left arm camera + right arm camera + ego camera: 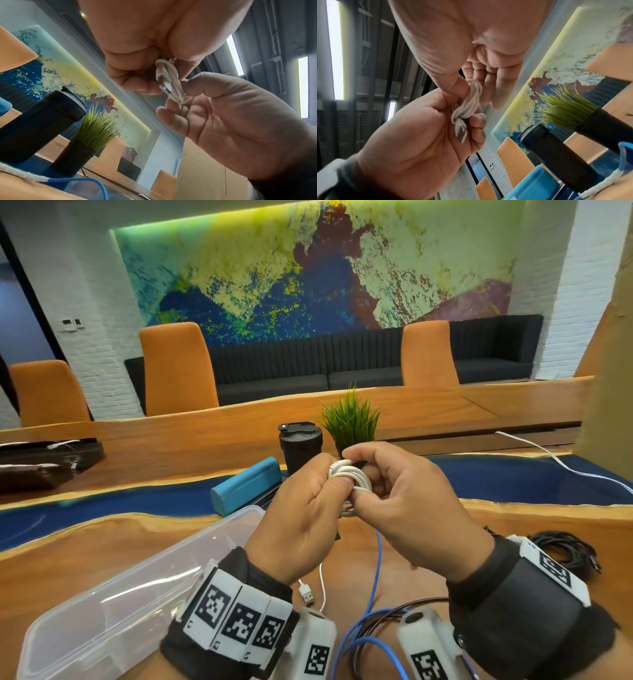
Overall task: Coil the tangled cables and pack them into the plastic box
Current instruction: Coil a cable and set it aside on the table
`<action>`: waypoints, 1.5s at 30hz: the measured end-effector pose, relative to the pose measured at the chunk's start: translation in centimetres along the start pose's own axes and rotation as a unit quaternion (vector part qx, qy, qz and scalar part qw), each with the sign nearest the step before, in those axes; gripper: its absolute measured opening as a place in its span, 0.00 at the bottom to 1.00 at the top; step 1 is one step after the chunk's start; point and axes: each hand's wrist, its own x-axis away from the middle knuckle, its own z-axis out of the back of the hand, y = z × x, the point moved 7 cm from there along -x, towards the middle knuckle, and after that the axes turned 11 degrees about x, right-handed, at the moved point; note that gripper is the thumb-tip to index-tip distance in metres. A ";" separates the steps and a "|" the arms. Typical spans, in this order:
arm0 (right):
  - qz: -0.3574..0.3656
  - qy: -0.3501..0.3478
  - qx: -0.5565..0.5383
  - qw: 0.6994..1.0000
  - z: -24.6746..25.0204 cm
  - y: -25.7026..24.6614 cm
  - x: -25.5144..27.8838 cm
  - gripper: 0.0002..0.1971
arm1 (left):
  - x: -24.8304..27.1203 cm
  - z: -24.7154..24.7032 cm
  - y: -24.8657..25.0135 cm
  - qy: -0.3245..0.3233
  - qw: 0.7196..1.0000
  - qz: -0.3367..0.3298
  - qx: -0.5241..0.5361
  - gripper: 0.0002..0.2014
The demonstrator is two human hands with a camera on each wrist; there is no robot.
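Observation:
A small white cable coil [352,474] is held up above the table between both hands. My left hand [330,484] pinches its left side with thumb and curled fingers. My right hand [368,487] grips the right side, index finger hooked over the top. In the right wrist view the coil [471,102] ends in a USB plug [461,134] lying against the left hand's fingers [479,120]. The clear plastic box [120,594] lies at the lower left, beside my left wrist. A blue cable [375,577], a loose white USB cable [306,594] and a black cable bundle [565,549] lie on the table.
Behind the hands stand a black tumbler [299,446], a potted grass plant [349,419] and a blue case [246,487]. Another white cable [548,453] trails across the far right of the wooden table [102,542]. Orange chairs line the far side.

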 end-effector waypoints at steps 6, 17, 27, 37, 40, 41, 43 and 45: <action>0.011 -0.008 0.064 0.998 0.1 0.2 -0.3 0.10 | 0.0 0.3 -0.9 0.034 0.999 0.028 -0.020 0.06; -0.048 0.030 0.020 0.998 0.5 1.1 -0.4 0.11 | 0.1 1.0 -0.9 0.119 0.993 -0.020 -0.010 0.05; -0.016 0.045 0.032 0.998 0.1 1.0 -0.2 0.10 | -0.3 -0.2 -3.9 0.073 0.970 0.111 0.202 0.11; 0.139 0.113 0.146 0.973 -0.1 -0.5 0.5 0.01 | -0.1 -0.1 -4.4 0.105 0.953 0.143 0.246 0.11; 0.147 0.098 0.161 0.971 -0.3 -0.4 0.5 0.03 | 0.1 -0.4 -4.8 0.111 0.945 0.157 0.264 0.16; 0.145 0.093 0.154 0.973 -0.5 -0.3 0.5 0.05 | 0.1 -0.5 -4.8 0.111 0.943 0.156 0.272 0.14; 0.128 0.094 0.115 0.981 -0.7 -0.1 0.5 0.09 | 0.0 -0.4 -4.4 0.111 0.942 0.145 0.281 0.09; 0.082 0.114 0.050 0.989 -0.4 0.3 0.4 0.12 | -0.2 -0.2 -3.9 0.107 0.949 0.129 0.267 0.10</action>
